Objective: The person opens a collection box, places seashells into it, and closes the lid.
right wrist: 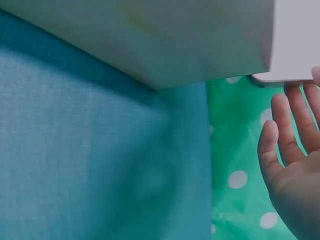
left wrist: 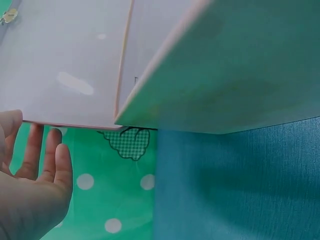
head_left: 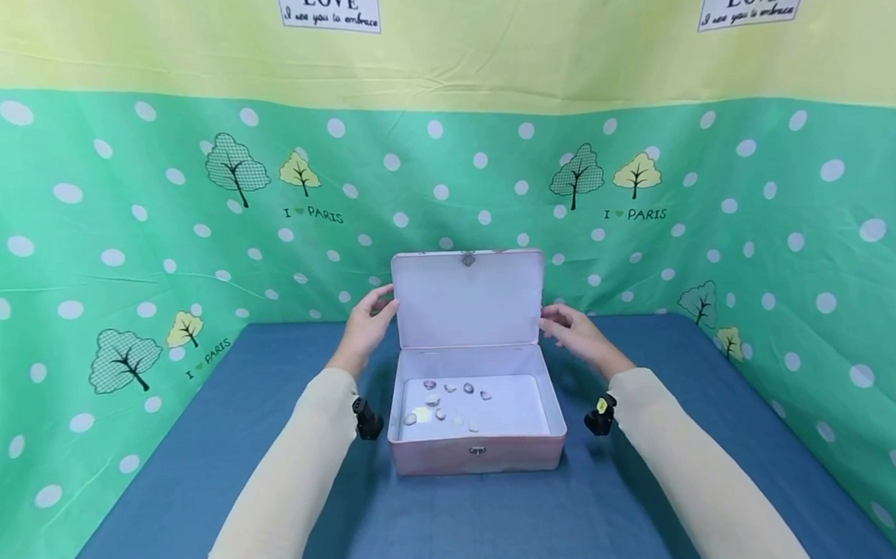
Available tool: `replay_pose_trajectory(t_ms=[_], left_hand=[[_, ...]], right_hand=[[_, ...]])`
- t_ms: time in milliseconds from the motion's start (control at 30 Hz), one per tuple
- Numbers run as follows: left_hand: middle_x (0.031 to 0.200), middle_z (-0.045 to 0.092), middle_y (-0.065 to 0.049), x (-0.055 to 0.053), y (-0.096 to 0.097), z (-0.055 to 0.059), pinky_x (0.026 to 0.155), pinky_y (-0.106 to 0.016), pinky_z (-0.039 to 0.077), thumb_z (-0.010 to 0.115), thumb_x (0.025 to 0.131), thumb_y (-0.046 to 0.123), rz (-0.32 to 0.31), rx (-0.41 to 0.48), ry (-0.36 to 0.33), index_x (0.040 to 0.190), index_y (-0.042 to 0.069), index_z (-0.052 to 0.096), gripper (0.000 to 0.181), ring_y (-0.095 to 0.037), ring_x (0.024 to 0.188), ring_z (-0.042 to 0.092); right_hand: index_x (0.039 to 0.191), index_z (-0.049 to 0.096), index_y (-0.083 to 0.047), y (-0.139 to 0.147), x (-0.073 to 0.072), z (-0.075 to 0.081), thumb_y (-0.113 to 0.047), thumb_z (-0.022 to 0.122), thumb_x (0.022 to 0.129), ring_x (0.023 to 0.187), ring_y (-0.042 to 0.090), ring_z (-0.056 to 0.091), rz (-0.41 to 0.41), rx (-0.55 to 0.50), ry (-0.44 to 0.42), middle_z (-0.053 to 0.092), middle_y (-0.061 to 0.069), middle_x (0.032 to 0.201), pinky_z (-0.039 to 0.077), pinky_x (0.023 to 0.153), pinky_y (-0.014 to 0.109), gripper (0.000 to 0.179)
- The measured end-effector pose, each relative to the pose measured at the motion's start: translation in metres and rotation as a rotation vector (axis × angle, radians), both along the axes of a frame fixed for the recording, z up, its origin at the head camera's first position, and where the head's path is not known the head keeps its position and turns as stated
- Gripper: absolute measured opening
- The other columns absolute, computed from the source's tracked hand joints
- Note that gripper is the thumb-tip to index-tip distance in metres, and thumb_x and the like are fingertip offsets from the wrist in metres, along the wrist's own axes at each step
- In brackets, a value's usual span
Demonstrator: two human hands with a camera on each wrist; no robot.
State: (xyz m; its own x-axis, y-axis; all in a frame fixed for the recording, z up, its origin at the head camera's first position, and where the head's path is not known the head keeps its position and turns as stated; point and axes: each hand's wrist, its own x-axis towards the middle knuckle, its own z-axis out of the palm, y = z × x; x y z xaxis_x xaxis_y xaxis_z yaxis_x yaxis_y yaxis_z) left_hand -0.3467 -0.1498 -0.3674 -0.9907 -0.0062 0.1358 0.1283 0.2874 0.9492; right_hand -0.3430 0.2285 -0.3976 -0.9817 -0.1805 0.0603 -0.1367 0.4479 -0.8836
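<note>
A pinkish metal box [head_left: 478, 463] stands on the blue cloth, its hinged lid [head_left: 470, 302] raised at the back. At the lid's left edge, my left hand [head_left: 362, 332] has its thumb on the inner face and fingers at the edge. My right hand [head_left: 584, 340] pinches the lid's right edge the same way, lower down. Several small pebble-like pieces [head_left: 432, 399], some pale and some dark-edged, lie on the box floor, mostly to the left. The right wrist view shows the lid's corner [right wrist: 295, 45] against the fingers; that thumb is mostly cut off.
A blue cloth [head_left: 459, 529] covers the table. Green dotted fabric [head_left: 443, 171] with printed trees hangs behind and along both sides. Dark wrist devices [head_left: 367, 418] sit on both wrists beside the box.
</note>
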Motion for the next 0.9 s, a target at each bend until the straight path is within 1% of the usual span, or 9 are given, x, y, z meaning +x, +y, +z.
replay_pose_trajectory(t_ms=[133,233,433,633,733,900], left_hand=[[0.142,0.05,-0.016,0.003,-0.001,0.002,0.109,-0.053,0.038,0.056,0.105,0.033,-0.004,0.007,0.029,0.15,0.02,0.049,0.048,-0.033,0.134,0.045],[0.142,0.051,-0.016,0.006,-0.002,0.005,0.108,-0.052,0.039,0.058,0.104,0.035,-0.014,0.011,0.048,0.149,0.02,0.05,0.048,-0.033,0.134,0.046],[0.142,0.053,-0.013,0.013,-0.005,0.017,0.108,-0.052,0.039,0.061,0.101,0.039,-0.028,-0.003,0.069,0.147,0.018,0.053,0.051,-0.031,0.133,0.047],[0.14,0.056,-0.011,0.023,-0.012,0.029,0.108,-0.05,0.04,0.064,0.098,0.043,-0.038,-0.013,0.091,0.144,0.018,0.057,0.052,-0.029,0.132,0.049],[0.14,0.056,-0.01,0.027,-0.014,0.032,0.107,-0.049,0.041,0.066,0.097,0.045,-0.046,-0.025,0.104,0.142,0.019,0.059,0.053,-0.028,0.13,0.051],[0.141,0.055,-0.009,0.034,-0.018,0.035,0.105,-0.05,0.042,0.066,0.096,0.047,-0.06,-0.068,0.109,0.143,0.019,0.059,0.055,-0.029,0.128,0.051]], right_hand=[[0.136,0.054,-0.003,0.0,-0.002,0.009,-0.041,0.057,0.103,0.118,0.041,0.055,-0.001,0.036,0.035,0.059,0.019,0.128,0.049,0.092,0.045,0.05],[0.135,0.056,-0.004,0.001,0.0,0.016,-0.041,0.057,0.103,0.115,0.038,0.057,0.0,0.044,0.057,0.06,0.018,0.126,0.05,0.091,0.044,0.049],[0.133,0.057,-0.004,0.001,0.006,0.025,-0.044,0.055,0.103,0.108,0.03,0.059,-0.001,0.053,0.112,0.062,0.016,0.123,0.05,0.087,0.04,0.051],[0.128,0.059,-0.003,0.003,0.01,0.028,-0.042,0.056,0.103,0.103,0.029,0.06,0.017,0.072,0.155,0.063,0.018,0.117,0.051,0.083,0.037,0.047],[0.126,0.06,-0.004,0.005,0.012,0.028,-0.041,0.057,0.103,0.1,0.028,0.061,0.026,0.083,0.174,0.064,0.018,0.113,0.051,0.081,0.037,0.044],[0.121,0.062,-0.006,0.008,0.016,0.028,-0.039,0.058,0.103,0.094,0.026,0.059,0.032,0.107,0.195,0.064,0.013,0.105,0.05,0.08,0.04,0.038]])
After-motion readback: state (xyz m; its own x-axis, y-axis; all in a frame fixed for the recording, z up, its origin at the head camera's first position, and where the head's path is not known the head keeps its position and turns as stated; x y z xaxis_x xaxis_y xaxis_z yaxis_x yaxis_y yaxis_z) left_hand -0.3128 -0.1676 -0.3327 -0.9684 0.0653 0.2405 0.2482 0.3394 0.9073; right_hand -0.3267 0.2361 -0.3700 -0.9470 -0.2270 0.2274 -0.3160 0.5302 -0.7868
